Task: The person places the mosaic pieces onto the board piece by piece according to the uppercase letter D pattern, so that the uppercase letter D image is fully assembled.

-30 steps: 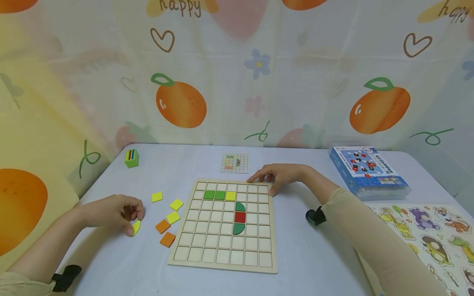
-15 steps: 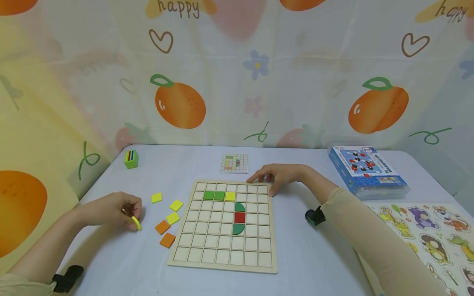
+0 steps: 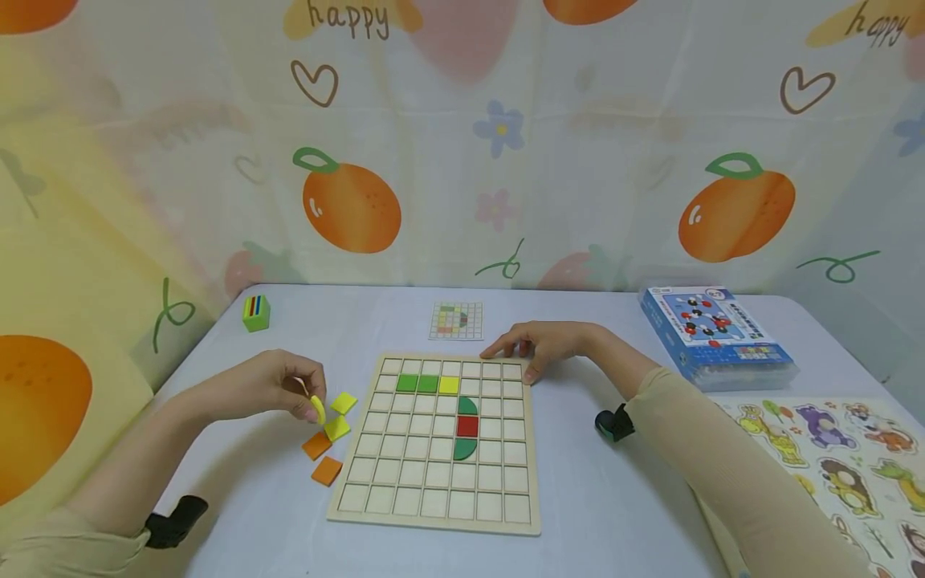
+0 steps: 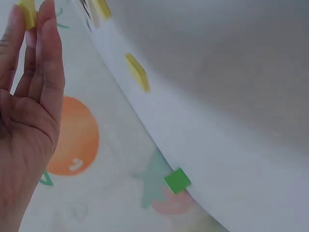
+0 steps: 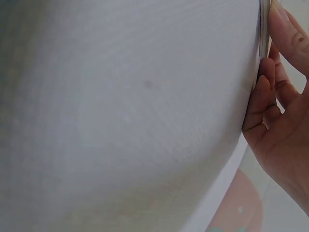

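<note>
While the left hand (image 3: 270, 389) pinches a small yellow piece (image 3: 318, 409) between its thumb and fingertips, the right hand (image 3: 545, 345) holds the far right corner of a wooden board (image 3: 433, 525). The left hand's fingers are close together on the piece, which has a curved edge. It is to the left of the board, right by two yellow squares (image 3: 344, 403) and two orange squares (image 3: 327, 471) on the table (image 3: 600, 514). The right thumb is on the side of the board, and the other fingers are at its top edge.

The board has lots of little boxes. In the second row from the top sit two green squares (image 3: 417, 383) and one yellow tile (image 3: 449, 386). In the next column to the right, a red tile (image 3: 467, 426) sits between two dark green round-edged pieces (image 3: 466, 449).

Behind the board is a little card (image 3: 457, 320) with a colored grid. A green block (image 3: 256, 313) is far left, and a blue box (image 3: 715, 333) is on the right, behind a sticker sheet (image 3: 831, 474).
</note>
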{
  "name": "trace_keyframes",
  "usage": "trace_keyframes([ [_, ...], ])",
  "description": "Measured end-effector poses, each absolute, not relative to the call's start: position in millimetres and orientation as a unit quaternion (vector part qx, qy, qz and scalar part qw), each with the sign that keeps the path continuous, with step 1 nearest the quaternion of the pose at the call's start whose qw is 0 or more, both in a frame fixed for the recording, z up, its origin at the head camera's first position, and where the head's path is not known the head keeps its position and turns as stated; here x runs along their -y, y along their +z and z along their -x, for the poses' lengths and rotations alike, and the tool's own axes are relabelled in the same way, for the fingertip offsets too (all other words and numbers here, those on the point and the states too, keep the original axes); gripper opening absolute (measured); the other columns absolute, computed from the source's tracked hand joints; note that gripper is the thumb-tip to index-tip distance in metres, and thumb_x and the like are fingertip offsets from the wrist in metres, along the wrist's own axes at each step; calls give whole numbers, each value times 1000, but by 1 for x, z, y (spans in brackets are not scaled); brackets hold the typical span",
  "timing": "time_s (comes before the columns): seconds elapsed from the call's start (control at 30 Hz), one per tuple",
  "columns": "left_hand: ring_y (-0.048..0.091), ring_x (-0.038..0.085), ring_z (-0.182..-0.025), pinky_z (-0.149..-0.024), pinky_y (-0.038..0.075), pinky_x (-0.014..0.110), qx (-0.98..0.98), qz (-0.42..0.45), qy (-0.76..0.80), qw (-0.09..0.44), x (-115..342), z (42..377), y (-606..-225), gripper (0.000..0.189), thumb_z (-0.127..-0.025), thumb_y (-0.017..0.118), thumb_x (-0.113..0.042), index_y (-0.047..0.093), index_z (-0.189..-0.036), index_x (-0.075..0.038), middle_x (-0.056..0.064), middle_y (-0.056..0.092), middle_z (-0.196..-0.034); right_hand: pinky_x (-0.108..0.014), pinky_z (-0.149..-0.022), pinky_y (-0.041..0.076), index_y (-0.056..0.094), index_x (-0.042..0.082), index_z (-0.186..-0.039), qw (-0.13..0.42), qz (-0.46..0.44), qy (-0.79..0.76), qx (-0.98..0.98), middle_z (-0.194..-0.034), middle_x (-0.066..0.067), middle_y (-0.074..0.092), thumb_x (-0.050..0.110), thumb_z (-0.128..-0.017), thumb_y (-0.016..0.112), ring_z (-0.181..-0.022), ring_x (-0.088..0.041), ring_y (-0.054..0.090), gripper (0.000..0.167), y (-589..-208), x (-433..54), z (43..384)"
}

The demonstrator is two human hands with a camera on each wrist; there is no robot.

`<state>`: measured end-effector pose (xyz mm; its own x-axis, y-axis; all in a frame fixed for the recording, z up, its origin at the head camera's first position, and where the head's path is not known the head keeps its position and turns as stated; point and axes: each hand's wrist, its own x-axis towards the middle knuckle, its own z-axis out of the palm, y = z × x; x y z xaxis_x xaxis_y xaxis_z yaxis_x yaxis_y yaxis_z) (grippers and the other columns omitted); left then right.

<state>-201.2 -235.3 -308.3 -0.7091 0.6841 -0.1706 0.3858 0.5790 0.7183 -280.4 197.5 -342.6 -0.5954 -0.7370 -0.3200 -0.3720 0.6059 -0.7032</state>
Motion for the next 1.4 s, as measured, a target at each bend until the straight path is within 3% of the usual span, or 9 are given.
trace_keyframes([
  [0.23, 64, 12, -73, -71, 53, 26, -862, -321, 332, 209, 200, 200, -307, 13, -82, 78, -22, 68, -84, -15, -2, 68, -80, -32, -87, 38, 54, 17, -142, 306, 332, -299, -841, -130, -14, 52, 15, -76, 81, -105, -24, 43, 71, -343, -198, 281],
  [0.43, 65, 19, -73, -73, 55, 26, -849, -341, 338, 220, 174, 200, -308, 9, -84, 77, -20, 73, -88, -14, -1, 69, -81, -32, -85, 39, 54, 17, -142, 305, 332, -303, -840, -130, -14, 53, 13, -75, 80, -103, -23, 43, 72, -344, -198, 281],
  [0.63, 64, 12, -76, -74, 54, 22, -834, -370, 333, 237, 150, 199, -312, 10, -88, 72, -15, 76, -95, -9, 0, 74, -87, -33, -89, 38, 55, 21, -142, 309, 324, -303, -841, -132, -10, 52, 14, -74, 82, -106, -23, 44, 73, -345, -198, 281],
  [0.93, 62, 0, -79, -77, 54, 19, -822, -413, 298, 255, 115, 190, -318, 13, -88, 72, -14, 78, -99, -13, -3, 77, -93, -32, -87, 38, 55, 19, -142, 304, 326, -298, -844, -130, -13, 53, 15, -74, 81, -104, -24, 43, 73, -343, -197, 281],
  [1.2, 57, 0, -67, -67, 50, 18, -822, -411, 279, 278, 88, 178, -325, 5, -84, 76, -9, 75, -87, -13, -5, 70, -75, -32, -86, 38, 54, 18, -143, 303, 324, -301, -844, -130, -13, 53, 14, -74, 82, -103, -23, 43, 74, -341, -196, 278],
  [1.4, 57, 0, -64, -65, 49, 18, -830, -401, 269, 280, 83, 173, -329, 10, -81, 79, -9, 70, -80, -13, -6, 68, -73, -32, -86, 38, 54, 19, -142, 302, 320, -297, -848, -129, -13, 53, 15, -75, 82, -103, -23, 43, 73, -341, -196, 278],
])
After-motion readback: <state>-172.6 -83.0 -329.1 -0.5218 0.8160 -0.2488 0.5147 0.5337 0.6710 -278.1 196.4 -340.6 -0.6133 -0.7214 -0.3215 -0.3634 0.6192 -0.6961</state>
